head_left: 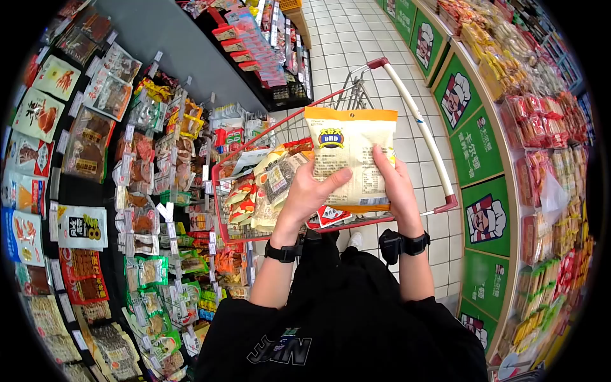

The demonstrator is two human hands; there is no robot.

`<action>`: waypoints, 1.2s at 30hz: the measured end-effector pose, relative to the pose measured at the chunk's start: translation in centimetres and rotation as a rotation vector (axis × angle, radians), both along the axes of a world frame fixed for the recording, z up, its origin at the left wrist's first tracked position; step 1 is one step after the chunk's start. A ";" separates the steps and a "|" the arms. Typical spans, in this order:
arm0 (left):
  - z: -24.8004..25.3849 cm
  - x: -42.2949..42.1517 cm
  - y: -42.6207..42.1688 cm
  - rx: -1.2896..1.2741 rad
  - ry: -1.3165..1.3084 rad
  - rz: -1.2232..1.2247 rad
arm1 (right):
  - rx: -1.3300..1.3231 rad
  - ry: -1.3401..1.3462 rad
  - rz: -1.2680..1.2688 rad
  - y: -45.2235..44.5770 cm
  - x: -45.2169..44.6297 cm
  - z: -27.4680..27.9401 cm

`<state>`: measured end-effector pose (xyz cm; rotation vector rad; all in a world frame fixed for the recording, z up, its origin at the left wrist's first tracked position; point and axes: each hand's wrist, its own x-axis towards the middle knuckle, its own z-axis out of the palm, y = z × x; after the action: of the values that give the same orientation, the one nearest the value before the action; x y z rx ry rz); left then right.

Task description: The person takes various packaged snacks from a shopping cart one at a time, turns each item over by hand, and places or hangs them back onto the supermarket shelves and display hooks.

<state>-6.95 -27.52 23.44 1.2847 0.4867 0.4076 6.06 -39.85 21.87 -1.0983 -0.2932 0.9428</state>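
A cream snack bag [350, 169] with orange ends and a blue and yellow DHD logo is held up in front of me, its printed side facing me. My left hand [316, 189] grips its lower left side, thumb across the front. On the right edge my right hand [398, 184] holds it, with the thumb on the front. Behind and below the bag is a shopping cart [221, 210] with a red rim. Several packaged snacks [277, 181] lie in the cart, to the left of the bag, which partly hides them.
Shelves of hanging packets [153, 159] line the left side. On the right runs a counter with green panels [480, 149], stacked with packaged goods [541, 127]. White floor tiles [331, 38] stretch ahead between them. The cart's white handle [417, 121] curves along its right side.
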 end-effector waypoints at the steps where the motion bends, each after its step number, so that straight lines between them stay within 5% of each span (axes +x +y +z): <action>1: 0.2 -0.4 -0.1 0.002 0.002 0.011 | 0.000 -0.004 0.004 0.0 -0.3 0.0; 8: 0.6 -5.3 -0.7 0.015 0.110 0.171 | -0.032 -0.078 0.129 0.9 -3.0 0.4; 25: 2.3 -25.3 -0.7 0.007 -0.099 0.709 | -0.036 -0.215 0.681 5.6 -19.9 3.9; 36: 4.6 -39.4 -6.7 0.029 -0.145 0.656 | 0.039 -0.238 0.734 4.2 -33.0 7.2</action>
<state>-46.32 -34.22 28.05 1.0902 0.7787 1.0508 -26.89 -35.63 29.09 -1.0805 -0.9496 1.4405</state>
